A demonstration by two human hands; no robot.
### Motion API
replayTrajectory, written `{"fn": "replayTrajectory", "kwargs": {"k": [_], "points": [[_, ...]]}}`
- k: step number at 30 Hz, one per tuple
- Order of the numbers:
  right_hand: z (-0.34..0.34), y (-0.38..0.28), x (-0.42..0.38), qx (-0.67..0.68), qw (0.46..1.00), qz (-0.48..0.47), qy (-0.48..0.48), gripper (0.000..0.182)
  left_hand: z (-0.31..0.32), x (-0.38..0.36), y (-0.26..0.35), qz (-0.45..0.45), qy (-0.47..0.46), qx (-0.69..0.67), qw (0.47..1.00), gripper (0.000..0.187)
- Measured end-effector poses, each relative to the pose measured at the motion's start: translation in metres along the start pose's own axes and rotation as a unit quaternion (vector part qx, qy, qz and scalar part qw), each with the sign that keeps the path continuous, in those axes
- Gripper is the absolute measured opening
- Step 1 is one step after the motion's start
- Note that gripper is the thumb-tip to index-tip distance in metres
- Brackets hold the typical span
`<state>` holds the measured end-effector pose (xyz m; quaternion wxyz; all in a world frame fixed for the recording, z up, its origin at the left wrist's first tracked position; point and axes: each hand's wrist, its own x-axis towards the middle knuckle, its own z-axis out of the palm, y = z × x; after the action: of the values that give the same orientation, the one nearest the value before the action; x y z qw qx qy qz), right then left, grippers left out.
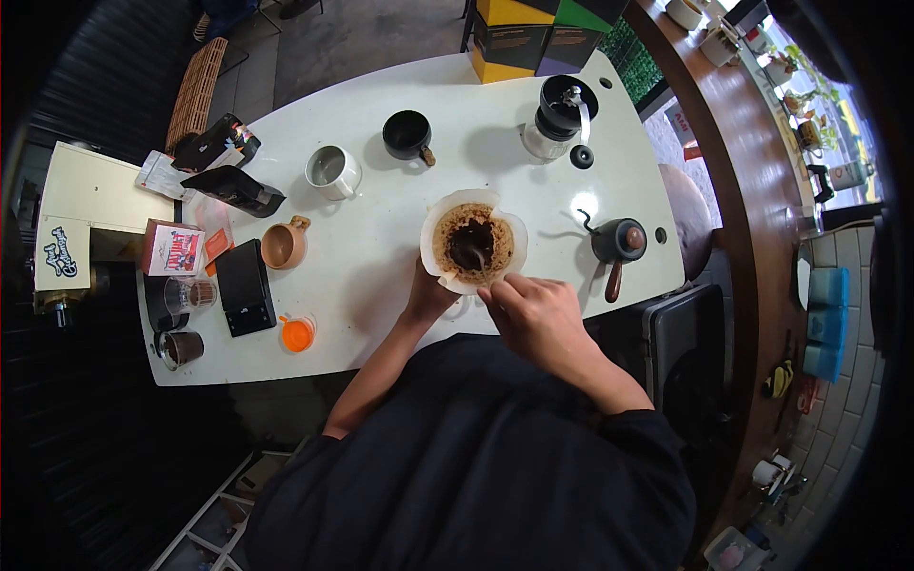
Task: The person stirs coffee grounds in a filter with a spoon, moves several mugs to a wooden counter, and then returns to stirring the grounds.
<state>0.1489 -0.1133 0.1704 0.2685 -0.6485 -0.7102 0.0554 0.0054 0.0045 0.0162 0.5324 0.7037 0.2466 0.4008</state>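
A white paper coffee filter (520, 233) with wet brown grounds and dark liquid inside stands near the table's front edge. My left hand (431, 293) is at its left side, wrapped round the coffee dripper beneath; the filter hides most of the dripper and my fingertips. My right hand (535, 316) is closed, its fingers pinched at the filter's lower right rim. A dark kettle (619, 242) with a wooden handle and thin spout stands to the right. Behind the filter are a black cup (407, 135), a white mug (333, 172) and a hand coffee grinder (562, 119).
On the table's left lie a black scale (248, 290), a tan cup (283, 245), an orange cup (298, 333), a red-and-white box (173, 249), glasses and coffee bags (233, 190). Colourful boxes (533, 43) stand at the far edge. A wooden counter (733, 124) runs along the right.
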Motion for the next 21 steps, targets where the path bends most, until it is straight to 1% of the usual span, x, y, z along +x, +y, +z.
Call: {"fn": "replayTrajectory", "kwargs": {"k": [2,4,8,10,11,13,15,19,21], "points": [[-0.009,-0.003,0.001,0.011,1.000,0.006,0.012,0.029,0.000,-0.002,0.001,-0.010,-0.002,0.005,1.000,0.051],[-0.011,-0.002,0.001,0.013,0.999,0.018,0.040,0.029,-0.001,-0.001,0.001,0.010,-0.021,0.019,1.000,0.052],[-0.001,0.002,0.002,-0.001,0.999,0.021,0.045,0.029,0.001,-0.001,-0.001,0.017,-0.008,0.010,1.000,0.051],[-0.003,-0.001,-0.001,0.004,1.000,0.006,0.010,0.029,0.001,-0.001,-0.003,-0.004,0.000,0.013,1.000,0.052],[-0.008,-0.003,0.000,0.005,1.000,0.007,0.009,0.029,0.000,-0.002,-0.004,-0.005,0.000,0.013,1.000,0.052],[-0.022,-0.004,0.003,0.011,0.999,0.022,0.038,0.029,0.001,0.000,-0.001,0.025,-0.005,0.020,0.999,0.052],[-0.021,0.000,0.006,-0.001,0.998,0.027,0.051,0.029,0.001,0.000,0.000,0.017,-0.008,0.013,1.000,0.052],[-0.006,0.002,0.002,-0.005,0.999,0.005,0.031,0.028,0.001,0.000,0.001,0.011,0.001,-0.006,1.000,0.050],[-0.006,-0.003,-0.003,0.006,1.000,0.002,-0.003,0.028,0.000,-0.001,0.000,0.003,-0.004,0.006,1.000,0.049]]}}
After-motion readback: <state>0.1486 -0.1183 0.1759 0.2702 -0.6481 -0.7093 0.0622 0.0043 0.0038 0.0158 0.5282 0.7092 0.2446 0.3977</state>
